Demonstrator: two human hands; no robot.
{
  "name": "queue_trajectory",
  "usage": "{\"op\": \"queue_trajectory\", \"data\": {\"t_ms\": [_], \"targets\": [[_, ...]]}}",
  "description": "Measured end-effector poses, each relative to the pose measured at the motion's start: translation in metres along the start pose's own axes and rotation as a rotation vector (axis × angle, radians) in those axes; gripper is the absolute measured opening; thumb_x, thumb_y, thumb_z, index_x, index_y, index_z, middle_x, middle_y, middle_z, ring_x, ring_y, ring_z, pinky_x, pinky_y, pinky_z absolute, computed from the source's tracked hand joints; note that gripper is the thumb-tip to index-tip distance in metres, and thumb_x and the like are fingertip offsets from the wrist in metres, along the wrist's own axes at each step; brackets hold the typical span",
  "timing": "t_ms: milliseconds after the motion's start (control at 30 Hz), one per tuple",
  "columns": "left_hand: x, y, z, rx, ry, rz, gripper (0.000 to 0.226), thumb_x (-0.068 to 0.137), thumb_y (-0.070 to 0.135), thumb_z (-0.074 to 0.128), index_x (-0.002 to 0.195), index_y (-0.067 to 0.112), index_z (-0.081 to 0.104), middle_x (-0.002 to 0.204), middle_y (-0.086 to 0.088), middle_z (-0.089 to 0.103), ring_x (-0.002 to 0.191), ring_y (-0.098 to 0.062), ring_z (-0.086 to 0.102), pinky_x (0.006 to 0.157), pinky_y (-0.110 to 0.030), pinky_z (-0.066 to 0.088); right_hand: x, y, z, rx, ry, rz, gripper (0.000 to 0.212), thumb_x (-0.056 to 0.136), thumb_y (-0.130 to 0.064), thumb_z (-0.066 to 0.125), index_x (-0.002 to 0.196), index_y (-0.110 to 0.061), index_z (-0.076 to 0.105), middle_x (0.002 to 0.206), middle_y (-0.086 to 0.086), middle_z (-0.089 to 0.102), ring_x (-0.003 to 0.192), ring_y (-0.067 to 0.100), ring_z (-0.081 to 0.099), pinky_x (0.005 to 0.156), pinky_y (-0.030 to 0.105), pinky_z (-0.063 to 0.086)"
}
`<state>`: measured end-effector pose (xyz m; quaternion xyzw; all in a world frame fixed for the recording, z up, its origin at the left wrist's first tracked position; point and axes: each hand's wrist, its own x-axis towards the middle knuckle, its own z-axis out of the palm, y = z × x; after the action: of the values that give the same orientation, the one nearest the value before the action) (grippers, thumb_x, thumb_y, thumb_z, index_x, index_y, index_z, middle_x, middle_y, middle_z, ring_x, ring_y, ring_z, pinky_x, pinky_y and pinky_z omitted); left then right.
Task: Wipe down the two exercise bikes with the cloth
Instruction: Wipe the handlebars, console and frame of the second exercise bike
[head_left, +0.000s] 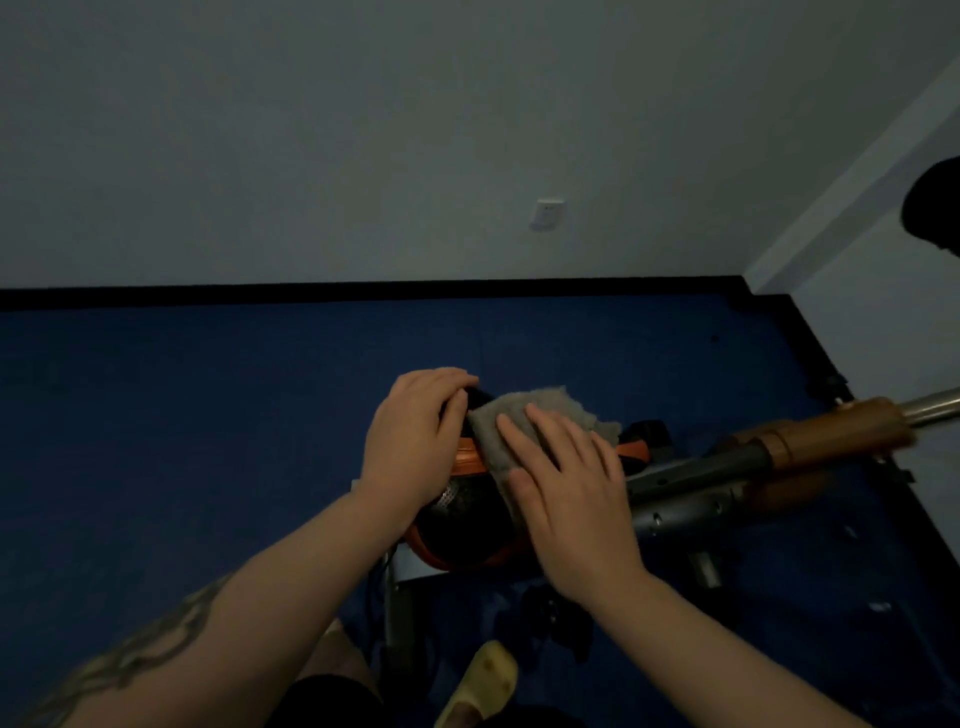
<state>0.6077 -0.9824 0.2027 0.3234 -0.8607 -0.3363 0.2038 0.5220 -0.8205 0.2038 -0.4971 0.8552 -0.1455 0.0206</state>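
Cloth (524, 423), grey and limp, lies draped over the top of the bike (467, 519), just past centre toward 12 o'clock of the two hands. It looks light and soft, likely to bunch or slide under a push, so it is best taken flat under the palm or pinched at a free edge, such as the ragged one hanging toward 2 o'clock. The right hand (566, 493) lies flat on it, fingers straight and spread, pressing it against the black and orange housing. The left hand (410, 441), at 9 o'clock of the cloth, curls its fingers over the top of the bike, apparently steadying it. The bike looks rigid and heavy; its curved shell probably lets the cloth slip off toward the edges.

Open blue floor (182, 415) spreads wide from 9 to 12 o'clock, up to the wall (363, 156). At 3 o'clock a brown bar (831, 431) and a grey frame tube (691, 467) crowd close, and the room corner closes in beyond them. A yellow slipper (483, 680) sits at 6 o'clock beside the frame legs. Only one bike is clearly in view.
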Motion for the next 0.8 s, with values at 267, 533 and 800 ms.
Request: {"op": "queue_trajectory", "data": {"t_ms": [267, 533, 800], "targets": [[0.012, 0.003, -0.004, 0.273, -0.097, 0.120, 0.023, 0.098, 0.025, 0.042, 0.110, 0.021, 0.060, 0.108, 0.004, 0.059, 0.102, -0.017, 0.047, 0.080, -0.032, 0.042, 0.064, 0.005, 0.003, -0.125, -0.060, 0.422, 0.051, 0.099, -0.049, 0.024, 0.090, -0.027, 0.070, 0.093, -0.004, 0.071, 0.095, 0.020, 0.062, 0.109, 0.041, 0.025], [0.035, -0.006, -0.005, 0.347, -0.310, 0.329, 0.029, 0.101, 0.029, 0.033, 0.119, 0.022, 0.054, 0.114, 0.003, 0.057, 0.103, -0.017, 0.049, 0.084, -0.031, 0.035, 0.054, 0.011, -0.003, -0.113, 0.007, 0.438, 0.049, 0.099, -0.043, 0.031, 0.073, -0.021, 0.065, 0.073, 0.000, 0.062, 0.077, 0.021, 0.057, 0.079, 0.038, 0.040], [0.042, -0.015, -0.004, 0.226, -0.411, 0.419, 0.035, 0.101, 0.026, 0.032, 0.122, 0.022, 0.060, 0.115, 0.005, 0.065, 0.104, -0.015, 0.056, 0.084, -0.030, 0.040, 0.050, -0.029, 0.026, 0.010, 0.310, 0.933, 0.040, 0.104, -0.029, 0.030, 0.132, -0.019, 0.056, 0.144, 0.005, 0.045, 0.140, 0.022, 0.027, 0.116, 0.044, 0.020]]}}
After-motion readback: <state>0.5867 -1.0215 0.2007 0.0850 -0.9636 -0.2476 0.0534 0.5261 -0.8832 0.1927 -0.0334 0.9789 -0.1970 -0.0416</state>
